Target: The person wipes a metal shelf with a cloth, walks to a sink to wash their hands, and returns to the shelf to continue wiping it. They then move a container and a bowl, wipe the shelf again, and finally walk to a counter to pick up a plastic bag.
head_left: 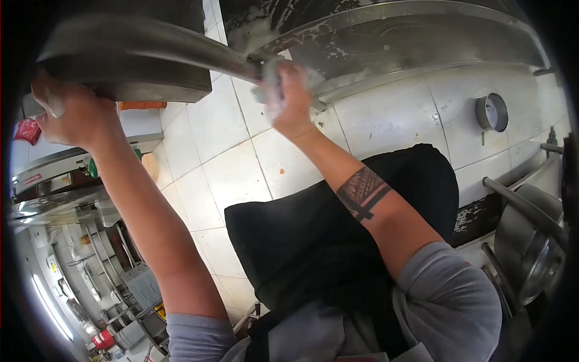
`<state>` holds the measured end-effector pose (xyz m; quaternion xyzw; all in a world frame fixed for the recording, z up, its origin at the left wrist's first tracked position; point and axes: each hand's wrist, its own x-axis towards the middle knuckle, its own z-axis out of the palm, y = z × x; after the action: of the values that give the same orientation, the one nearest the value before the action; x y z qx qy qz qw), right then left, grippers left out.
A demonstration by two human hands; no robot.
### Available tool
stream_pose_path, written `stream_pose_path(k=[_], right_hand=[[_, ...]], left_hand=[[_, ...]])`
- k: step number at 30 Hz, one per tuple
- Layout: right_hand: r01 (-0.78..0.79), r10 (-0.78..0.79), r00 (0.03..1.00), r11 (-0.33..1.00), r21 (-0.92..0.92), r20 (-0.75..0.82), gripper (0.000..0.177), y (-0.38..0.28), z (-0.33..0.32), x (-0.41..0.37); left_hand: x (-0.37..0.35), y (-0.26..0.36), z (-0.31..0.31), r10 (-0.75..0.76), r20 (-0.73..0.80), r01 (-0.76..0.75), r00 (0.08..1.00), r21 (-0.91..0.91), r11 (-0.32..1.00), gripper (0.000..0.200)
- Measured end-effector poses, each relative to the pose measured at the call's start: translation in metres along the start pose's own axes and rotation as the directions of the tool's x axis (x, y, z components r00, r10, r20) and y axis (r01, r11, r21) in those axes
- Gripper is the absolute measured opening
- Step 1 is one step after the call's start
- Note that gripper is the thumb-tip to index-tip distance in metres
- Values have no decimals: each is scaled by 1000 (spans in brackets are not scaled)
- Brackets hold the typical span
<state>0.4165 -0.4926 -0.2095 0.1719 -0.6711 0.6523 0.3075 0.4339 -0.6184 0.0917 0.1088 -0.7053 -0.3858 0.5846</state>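
A large metal pan (pixel 114 39) with a long tubular handle (pixel 211 54) is held up at the upper left, blurred by motion. My left hand (pixel 69 111) grips its rim at the far left, with suds on the skin and the fingertips hidden. My right hand (pixel 289 96) is closed around a pale, greyish cleaning cloth (pixel 312 77). That cloth is pressed against the far end of the handle. Motion smears both the cloth and the fingers, so the cloth's exact kind is hard to make out.
Beyond my right hand runs a metal sink edge (pixel 410 51) streaked with suds. A small round metal container (pixel 491 113) rests on the white tiled floor (pixel 386 114). Large metal pots (pixel 525 241) stand at right; shelves with kitchenware (pixel 114 283) are at lower left.
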Motion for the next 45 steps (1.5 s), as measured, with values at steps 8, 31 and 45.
stream_pose_path(k=[8, 31, 45], right_hand=[[-155, 164, 985, 976, 152, -46, 18, -15, 5, 11], [-41, 35, 965, 999, 18, 260, 64, 70, 7, -67], [180, 358, 435, 864, -470, 826, 55, 194, -325, 79]], left_hand=[[1, -3, 9, 79, -36, -83, 996, -94, 992, 43], [102, -91, -119, 116, 327, -222, 938, 822, -525, 56], [123, -135, -133, 114, 731, -579, 673, 617, -532, 49]])
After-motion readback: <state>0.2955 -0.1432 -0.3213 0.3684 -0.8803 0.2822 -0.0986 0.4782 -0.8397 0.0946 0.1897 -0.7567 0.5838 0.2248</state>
